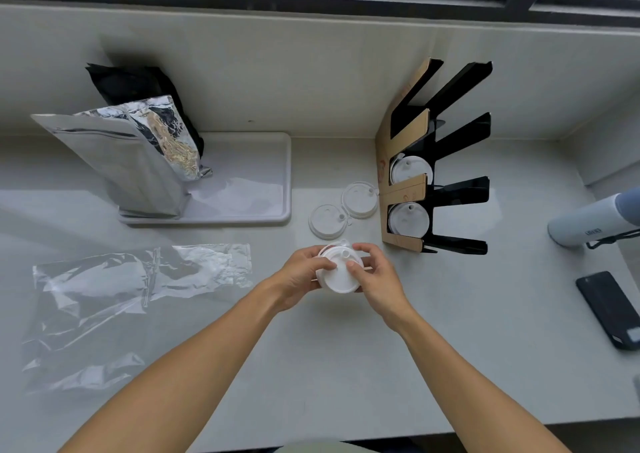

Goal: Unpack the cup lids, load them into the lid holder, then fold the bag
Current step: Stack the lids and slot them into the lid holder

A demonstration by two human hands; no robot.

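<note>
At frame centre, the left hand (pixel 300 276) and right hand (pixel 375 276) together clasp a stack of lids (pixel 338 272) above the counter (pixel 346 366). Two loose lids (pixel 343 210) lie just beyond, beside the holder (pixel 433 161) at centre right, whose two lower slots hold lids. The empty bag (pixel 135 300) lies flat at lower left.

One head-worn wide-angle view looks steeply down, close over the counter (pixel 346 366), toward the window.
</note>
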